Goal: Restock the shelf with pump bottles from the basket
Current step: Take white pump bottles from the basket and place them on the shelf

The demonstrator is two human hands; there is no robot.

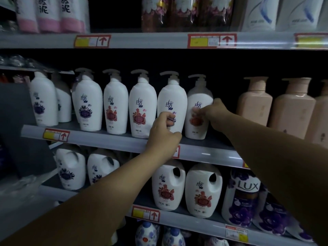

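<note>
The biggest risk looks to be a topple: the right hand [206, 110] grips the rightmost white pump bottle [198, 107], set back from its neighbours on the middle shelf [110, 139], and a shove could knock the tight row over. The left hand [164, 132] curls around the next bottle [172, 100]. Counting: seven white pump bottles plainly visible, three pink bottles [253, 102] to the right, two hands. No basket in sight.

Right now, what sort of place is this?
Most likely a shop's toiletries aisle. Tiered shelving carries red-and-yellow price tags on its rails, rows of identical white pump bottles face outward, and a LUX bottle stands lower down. Both hands, left hand and right hand, are on pump bottles.
</note>
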